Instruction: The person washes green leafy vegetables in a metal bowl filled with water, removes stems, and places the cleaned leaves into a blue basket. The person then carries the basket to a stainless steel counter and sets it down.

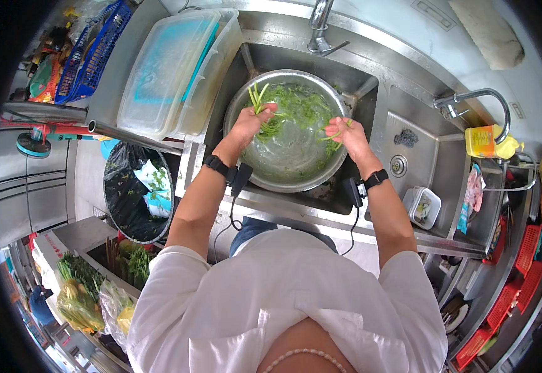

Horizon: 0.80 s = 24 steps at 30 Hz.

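A wide metal basin [288, 187] stands in the large steel sink [364, 135] before me, holding water and floating leafy greens [303, 102]. Over its left side, my left hand [248, 125] grips a bunch of green stems [256, 95] that poke up past the fingers, with more greens hanging below. Above the basin's right side, my right hand [349, 135] pinches a few thin green stems [330, 137]. Some leaves lie in the water just beneath that hand. Both wrists wear black straps with small cabled devices.
A faucet [320, 39] rises behind the basin. Lidded plastic boxes [168, 70] stand left, above a bag-lined bin [126, 186]. The smaller right sink [413, 140] holds a steel scourer [405, 138] and white tubs [424, 207]. A yellow jug [488, 141] sits by the second faucet [481, 95].
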Tool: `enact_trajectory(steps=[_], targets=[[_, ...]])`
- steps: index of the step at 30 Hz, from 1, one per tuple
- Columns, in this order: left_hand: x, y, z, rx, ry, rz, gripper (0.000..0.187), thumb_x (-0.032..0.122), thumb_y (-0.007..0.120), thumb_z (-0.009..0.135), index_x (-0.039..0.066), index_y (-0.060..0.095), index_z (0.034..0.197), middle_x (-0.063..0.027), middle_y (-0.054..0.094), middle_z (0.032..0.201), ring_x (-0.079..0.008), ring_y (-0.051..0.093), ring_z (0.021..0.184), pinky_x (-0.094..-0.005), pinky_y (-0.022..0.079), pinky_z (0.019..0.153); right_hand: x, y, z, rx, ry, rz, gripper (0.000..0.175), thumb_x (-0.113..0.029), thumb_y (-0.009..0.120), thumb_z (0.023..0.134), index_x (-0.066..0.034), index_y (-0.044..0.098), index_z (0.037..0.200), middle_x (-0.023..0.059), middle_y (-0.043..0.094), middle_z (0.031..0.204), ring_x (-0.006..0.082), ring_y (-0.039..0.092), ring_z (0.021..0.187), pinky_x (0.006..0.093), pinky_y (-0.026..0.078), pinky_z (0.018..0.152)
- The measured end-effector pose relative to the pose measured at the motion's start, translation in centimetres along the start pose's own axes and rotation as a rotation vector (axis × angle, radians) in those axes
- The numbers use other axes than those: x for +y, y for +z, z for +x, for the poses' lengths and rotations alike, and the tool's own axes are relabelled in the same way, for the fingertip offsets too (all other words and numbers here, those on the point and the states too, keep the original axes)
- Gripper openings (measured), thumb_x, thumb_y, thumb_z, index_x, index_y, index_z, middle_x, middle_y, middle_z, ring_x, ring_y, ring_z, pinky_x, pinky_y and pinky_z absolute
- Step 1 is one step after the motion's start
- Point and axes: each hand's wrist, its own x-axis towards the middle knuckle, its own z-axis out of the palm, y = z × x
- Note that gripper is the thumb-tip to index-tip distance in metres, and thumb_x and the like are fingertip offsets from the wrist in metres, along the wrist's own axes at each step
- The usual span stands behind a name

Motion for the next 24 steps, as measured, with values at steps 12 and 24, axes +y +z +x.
enact_trajectory(steps=[12,24], targets=[[6.1,6.1,-5.0,-0.125,0.268,0.482,0.020,0.013,0.060,0.090,0.005,0.067,0.107,-0.0075,0.066,0.098,-0.0167,0.062,0.078,-0.0323,0.049,0.073,-8.5,-0.3,-7.0,-0.119,-0.070,0.313,0.041,-0.034,0.045,0.099,0.0050,0.053,0.110,0.0213,0.063,0.106,0.0282,0.064,0.095,0.0379,0.053,0.082],[6.3,10.4,-7.6,-0.052,0.744,0.611,0.025,0.022,0.068,0.083,-0.001,0.062,0.090,-0.0147,0.056,0.083,-0.0319,0.058,0.077,-0.0377,0.047,0.071,-9.7,5.7,-8.1,-0.036,-0.140,0.548,0.040,-0.037,0.048,0.098,0.0011,0.058,0.099,0.0055,0.057,0.090,0.0147,0.052,0.083,0.0286,0.045,0.075]])
